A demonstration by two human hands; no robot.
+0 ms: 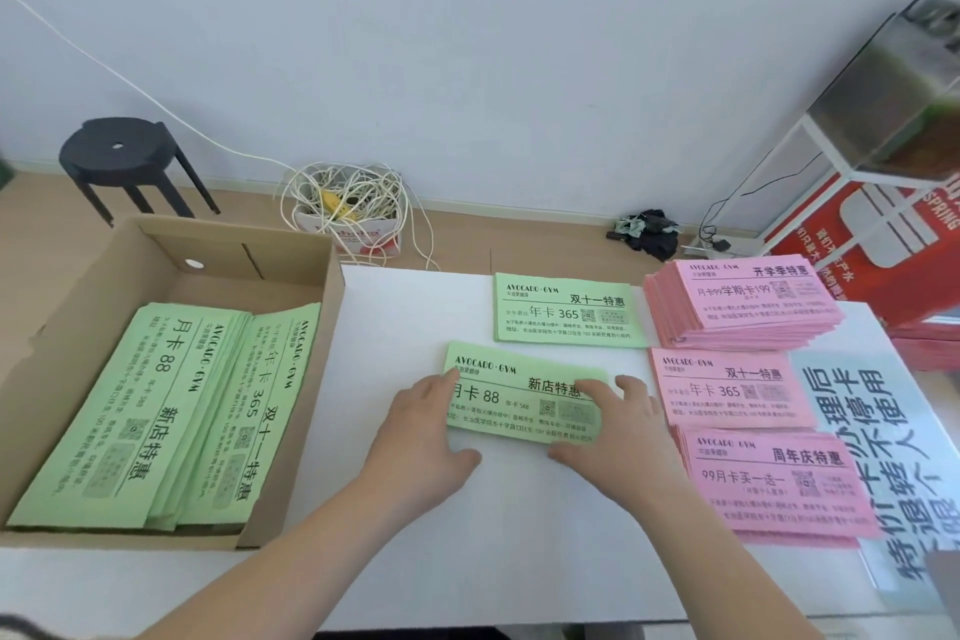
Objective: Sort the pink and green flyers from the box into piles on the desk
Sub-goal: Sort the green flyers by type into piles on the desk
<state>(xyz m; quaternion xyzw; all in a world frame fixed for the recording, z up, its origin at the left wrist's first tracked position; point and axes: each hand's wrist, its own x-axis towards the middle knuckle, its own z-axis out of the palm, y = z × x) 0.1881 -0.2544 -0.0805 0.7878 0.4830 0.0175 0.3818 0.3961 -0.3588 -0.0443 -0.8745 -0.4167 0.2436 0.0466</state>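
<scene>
white desk [519,535]: left hand [422,429] and right hand [618,431], spread flat, hide ends of green flyer [519,403].

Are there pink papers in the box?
No, the cardboard box holds only green flyers; the pink flyers lie in piles on the desk.

A pale wall [467,42] was met by a wood-toned floor [52,203]. A black stool [122,159] was placed at left and a white metal rack [783,182] at right. A box of tangled cable [348,213] was set between them.
</scene>
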